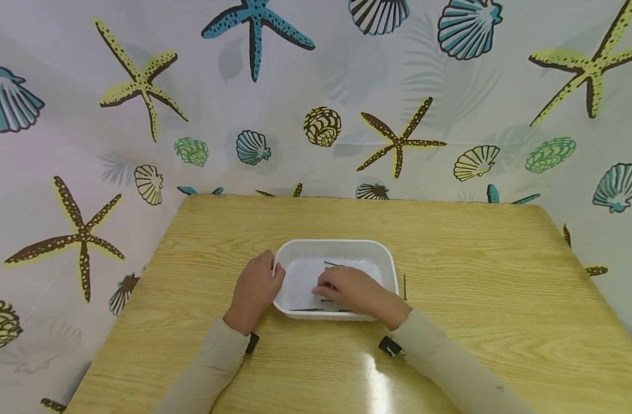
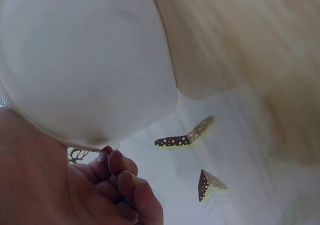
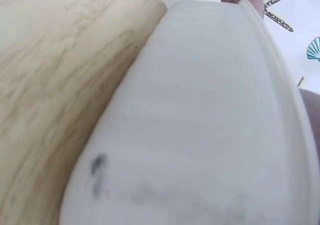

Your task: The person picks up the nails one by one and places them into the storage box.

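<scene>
A white rectangular plastic tray (image 1: 333,247) stands on the wooden table. My left hand (image 1: 255,287) grips its left rim, thumb over the edge and fingers outside; the left wrist view shows those curled fingers (image 2: 142,190) against the tray wall (image 2: 90,60). My right hand (image 1: 352,290) reaches over the front right side into the tray, its thumb and fingers bent close together. Whether a thing is between those fingertips is too small to tell. Several thin dark nails or screws (image 1: 306,310) lie in the tray, some partly hidden by the right hand.
Just right of the tray, one more thin dark nail or screw (image 1: 405,286) lies on the wood-grain table (image 1: 476,259). A white cloth with starfish and shell prints (image 1: 295,75) hangs behind the table and along its sides.
</scene>
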### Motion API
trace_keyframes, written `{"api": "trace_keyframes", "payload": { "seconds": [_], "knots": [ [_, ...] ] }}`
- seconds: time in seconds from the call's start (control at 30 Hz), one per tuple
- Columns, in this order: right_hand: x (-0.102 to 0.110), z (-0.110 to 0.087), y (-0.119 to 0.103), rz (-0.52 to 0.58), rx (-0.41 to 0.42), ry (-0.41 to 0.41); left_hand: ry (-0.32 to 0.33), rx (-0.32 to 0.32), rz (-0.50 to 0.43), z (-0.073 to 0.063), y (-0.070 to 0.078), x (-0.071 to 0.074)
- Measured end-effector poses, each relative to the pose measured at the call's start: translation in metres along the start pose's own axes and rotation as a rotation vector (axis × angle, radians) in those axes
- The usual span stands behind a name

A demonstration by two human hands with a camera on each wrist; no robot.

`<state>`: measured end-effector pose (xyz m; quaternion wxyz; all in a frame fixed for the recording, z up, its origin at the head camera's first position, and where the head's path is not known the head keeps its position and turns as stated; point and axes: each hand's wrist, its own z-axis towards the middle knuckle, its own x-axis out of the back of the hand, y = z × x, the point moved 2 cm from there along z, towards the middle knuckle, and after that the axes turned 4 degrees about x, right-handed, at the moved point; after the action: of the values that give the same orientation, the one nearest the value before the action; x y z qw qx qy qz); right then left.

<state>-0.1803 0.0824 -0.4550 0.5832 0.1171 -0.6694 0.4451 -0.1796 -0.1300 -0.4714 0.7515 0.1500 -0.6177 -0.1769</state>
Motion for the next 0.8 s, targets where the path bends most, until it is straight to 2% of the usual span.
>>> {"api": "trace_keyframes", "payload": {
  "seconds": [0.17,0.47,0.6,0.8],
  "knots": [
    [0.014,-0.018,0.007,0.017,-0.048,0.057,0.009,-0.007,-0.011,-0.001,0.001,0.001],
    [0.039,-0.049,0.023,0.088,-0.021,0.205,0.008,-0.010,-0.024,-0.002,-0.002,0.000],
    [0.048,-0.061,0.033,0.134,-0.057,0.270,0.004,-0.007,-0.025,-0.001,-0.002,0.000],
    [0.054,-0.075,0.050,0.130,-0.124,0.330,-0.020,0.012,-0.016,0.000,-0.001,-0.001]
  ]
}}
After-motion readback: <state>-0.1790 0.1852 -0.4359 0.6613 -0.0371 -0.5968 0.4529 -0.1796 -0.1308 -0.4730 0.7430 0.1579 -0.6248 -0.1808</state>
